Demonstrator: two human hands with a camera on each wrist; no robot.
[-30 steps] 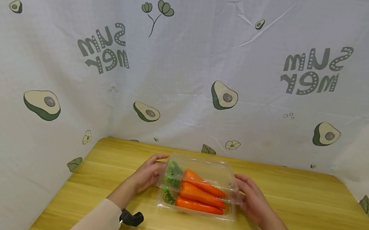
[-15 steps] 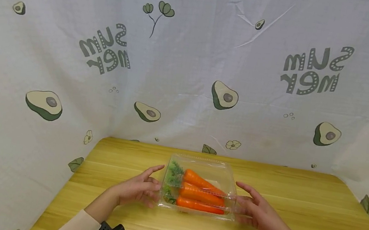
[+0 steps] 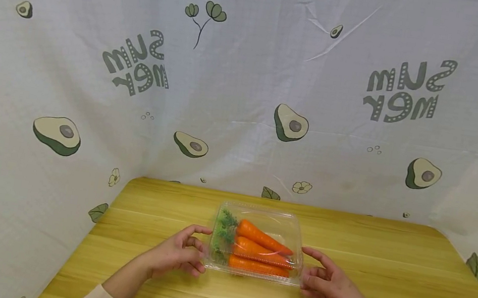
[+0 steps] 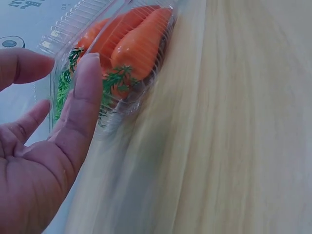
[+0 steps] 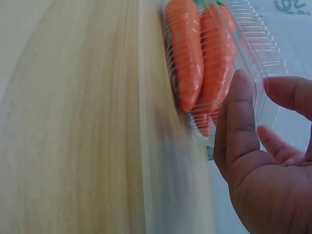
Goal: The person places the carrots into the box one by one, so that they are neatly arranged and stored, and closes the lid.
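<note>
A clear plastic box [image 3: 257,243] of carrots [image 3: 259,251] sits on the wooden table [image 3: 387,271], near its middle, lid down. The left hand [image 3: 178,254] is at the box's left end and the right hand [image 3: 330,285] at its right end — fingers loosely spread, thumbs just beside the plastic. I cannot tell whether they actually touch it. An avocado-print cloth [image 3: 93,72] hangs behind.

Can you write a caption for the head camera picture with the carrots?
Two hands, left hand and right hand, flank a clear box of carrots on a wooden table.
</note>
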